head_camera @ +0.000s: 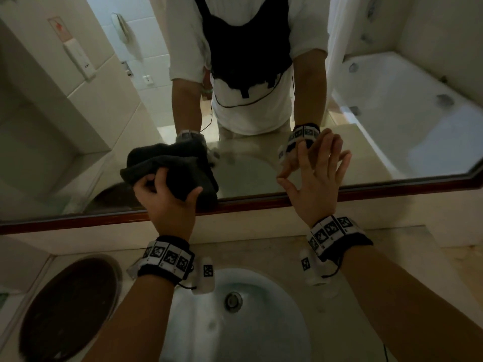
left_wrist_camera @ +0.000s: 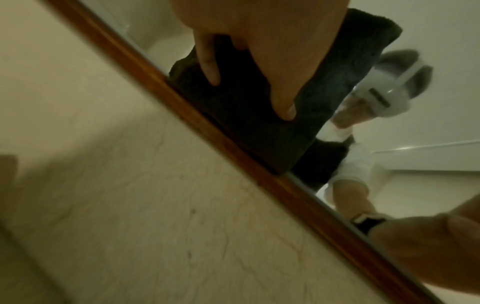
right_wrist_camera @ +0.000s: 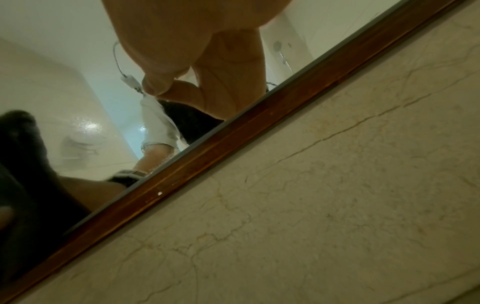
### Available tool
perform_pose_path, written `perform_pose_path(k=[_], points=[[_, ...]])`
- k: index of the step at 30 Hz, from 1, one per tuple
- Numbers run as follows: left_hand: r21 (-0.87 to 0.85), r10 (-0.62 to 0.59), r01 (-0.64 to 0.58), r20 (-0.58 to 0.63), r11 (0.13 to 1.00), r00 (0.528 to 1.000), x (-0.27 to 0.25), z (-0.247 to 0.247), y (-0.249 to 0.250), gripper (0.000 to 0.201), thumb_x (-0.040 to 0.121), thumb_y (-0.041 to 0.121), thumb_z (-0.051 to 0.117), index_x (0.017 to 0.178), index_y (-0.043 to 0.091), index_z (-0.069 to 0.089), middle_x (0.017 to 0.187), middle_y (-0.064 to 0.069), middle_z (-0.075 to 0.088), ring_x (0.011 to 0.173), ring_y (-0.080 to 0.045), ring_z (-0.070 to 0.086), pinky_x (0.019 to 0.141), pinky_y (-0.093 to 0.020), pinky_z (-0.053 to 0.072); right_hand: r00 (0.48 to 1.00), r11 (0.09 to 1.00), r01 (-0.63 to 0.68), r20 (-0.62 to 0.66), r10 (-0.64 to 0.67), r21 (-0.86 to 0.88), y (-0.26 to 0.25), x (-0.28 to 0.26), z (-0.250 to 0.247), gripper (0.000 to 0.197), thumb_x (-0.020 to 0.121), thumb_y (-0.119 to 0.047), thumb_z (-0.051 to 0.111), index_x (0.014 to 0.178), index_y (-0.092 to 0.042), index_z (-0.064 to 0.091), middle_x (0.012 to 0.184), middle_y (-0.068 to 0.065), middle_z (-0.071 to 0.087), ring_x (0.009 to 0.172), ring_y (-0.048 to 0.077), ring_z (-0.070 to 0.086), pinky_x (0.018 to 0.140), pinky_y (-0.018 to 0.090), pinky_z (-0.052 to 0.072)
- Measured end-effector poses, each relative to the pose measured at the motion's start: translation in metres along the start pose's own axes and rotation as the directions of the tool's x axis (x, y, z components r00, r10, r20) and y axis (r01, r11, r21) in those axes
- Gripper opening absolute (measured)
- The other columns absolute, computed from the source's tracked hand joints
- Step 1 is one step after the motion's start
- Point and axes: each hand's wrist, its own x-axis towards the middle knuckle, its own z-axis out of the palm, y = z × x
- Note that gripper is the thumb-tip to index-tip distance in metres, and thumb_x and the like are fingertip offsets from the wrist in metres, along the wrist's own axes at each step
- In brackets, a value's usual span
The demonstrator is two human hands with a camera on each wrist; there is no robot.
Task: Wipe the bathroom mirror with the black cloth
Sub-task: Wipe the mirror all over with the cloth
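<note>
The black cloth (head_camera: 180,176) is bunched against the lower part of the bathroom mirror (head_camera: 251,168), just above its brown wooden frame (head_camera: 248,203). My left hand (head_camera: 167,190) grips the cloth and presses it on the glass; in the left wrist view its fingers (left_wrist_camera: 283,107) curl over the black cloth (left_wrist_camera: 259,131). My right hand (head_camera: 317,176) lies flat on the mirror to the right, fingers spread and straight, holding nothing. In the right wrist view the right hand (right_wrist_camera: 207,72) touches the glass above the frame (right_wrist_camera: 233,142), and the cloth (right_wrist_camera: 23,164) shows at the far left.
Below the mirror a beige marble backsplash (head_camera: 248,228) meets the counter with a white sink basin (head_camera: 235,317) and its drain (head_camera: 233,301). A dark round lid (head_camera: 70,307) sits in the counter at lower left. The mirror reflects a bathtub (head_camera: 407,111) and a person's torso.
</note>
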Motion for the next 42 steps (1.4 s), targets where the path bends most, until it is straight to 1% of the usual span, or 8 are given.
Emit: perform_pose_path(k=[5, 8, 13, 18, 27, 31, 36, 42], points=[[0.016, -0.141, 0.141, 0.026, 0.990, 0.990, -0.027, 0.019, 0.003, 0.079, 0.065, 0.023, 0.089, 0.131, 0.008, 0.049, 0.135, -0.024, 0.036, 0.115, -0.032, 0.044, 0.101, -0.040, 0.046, 1.000, 1.000, -0.005, 0.019, 0.005, -0.003, 0.000, 0.000, 0.001, 0.092, 0.084, -0.059, 0.067, 0.155, -0.022, 0.022, 0.158, 0.025, 0.005, 0.145, 0.047, 0.006, 0.114, 0.068, 0.004], [-0.014, -0.096, 0.097, 0.041, 0.995, 0.994, -0.034, 0.032, 0.021, 0.074, 0.068, 0.024, 0.087, 0.130, 0.009, 0.049, 0.133, -0.024, 0.037, 0.114, -0.027, 0.043, 0.099, -0.033, 0.044, 1.000, 1.000, -0.008, 0.029, 0.007, 0.002, -0.001, 0.001, 0.000, 0.091, 0.085, -0.060, 0.065, 0.155, -0.022, 0.021, 0.158, 0.026, 0.006, 0.145, 0.048, 0.006, 0.114, 0.068, 0.005], [-0.010, -0.063, 0.064, 0.078, 0.998, 0.995, -0.043, 0.046, 0.039, 0.070, 0.070, 0.030, 0.085, 0.128, 0.014, 0.050, 0.130, -0.026, 0.040, 0.117, -0.039, 0.044, 0.102, -0.032, 0.039, 0.999, 1.000, -0.015, 0.039, 0.016, -0.006, -0.003, 0.000, -0.004, 0.094, 0.086, -0.061, 0.064, 0.157, -0.023, 0.015, 0.158, 0.030, 0.011, 0.146, 0.049, 0.007, 0.115, 0.068, 0.007], [0.018, 0.001, -0.002, 0.105, 1.000, 0.995, -0.038, 0.040, 0.023, 0.058, 0.078, 0.035, 0.079, 0.126, 0.014, 0.055, 0.128, -0.022, 0.041, 0.110, -0.032, 0.048, 0.098, -0.033, 0.047, 0.998, 0.999, -0.036, 0.049, 0.036, -0.001, -0.008, 0.001, -0.009, 0.102, 0.085, -0.058, 0.066, 0.158, -0.026, 0.003, 0.158, 0.030, 0.008, 0.146, 0.050, 0.006, 0.115, 0.068, 0.005], [0.038, -0.072, 0.067, 0.136, 0.997, 0.988, -0.022, 0.014, -0.017, 0.060, 0.073, 0.024, 0.082, 0.127, 0.023, 0.053, 0.132, -0.016, 0.039, 0.115, -0.037, 0.046, 0.098, -0.045, 0.047, 0.960, 0.951, -0.274, 0.108, 0.260, 0.147, -0.065, -0.001, -0.020, 0.095, 0.089, -0.051, 0.064, 0.158, -0.019, 0.006, 0.161, 0.027, -0.007, 0.149, 0.044, -0.008, 0.118, 0.064, 0.004], [0.067, -0.182, 0.173, 0.193, 0.983, 0.964, -0.009, -0.011, -0.047, 0.060, 0.076, 0.029, 0.080, 0.130, 0.023, 0.055, 0.138, -0.013, 0.039, 0.124, -0.034, 0.042, 0.102, -0.046, 0.043, 0.974, 0.973, -0.193, 0.142, 0.175, 0.126, -0.119, -0.001, -0.019, 0.099, 0.084, -0.040, 0.072, 0.158, -0.024, 0.008, 0.162, 0.025, -0.006, 0.151, 0.037, -0.009, 0.119, 0.062, 0.003], [0.000, -0.026, 0.027, 0.162, 1.000, 0.986, 0.009, -0.036, -0.102, 0.070, 0.070, 0.014, 0.083, 0.128, 0.022, 0.044, 0.136, -0.009, 0.025, 0.119, -0.042, 0.042, 0.099, -0.048, 0.047, 0.994, 0.993, -0.042, 0.104, 0.031, 0.106, -0.188, 0.003, -0.010, 0.100, 0.081, -0.039, 0.075, 0.158, -0.025, 0.012, 0.162, 0.023, -0.005, 0.151, 0.034, -0.009, 0.120, 0.057, 0.000], [-0.003, -0.074, 0.076, 0.187, 0.997, 0.980, 0.024, -0.058, -0.150, 0.068, 0.074, 0.018, 0.081, 0.130, 0.025, 0.043, 0.137, -0.015, 0.030, 0.121, -0.041, 0.041, 0.100, -0.053, 0.045, 0.995, 1.000, 0.001, 0.104, 0.001, -0.019, -0.236, 0.011, 0.016, 0.099, 0.078, -0.055, 0.072, 0.157, -0.025, 0.020, 0.162, 0.024, -0.001, 0.147, 0.049, -0.004, 0.118, 0.064, 0.004]])
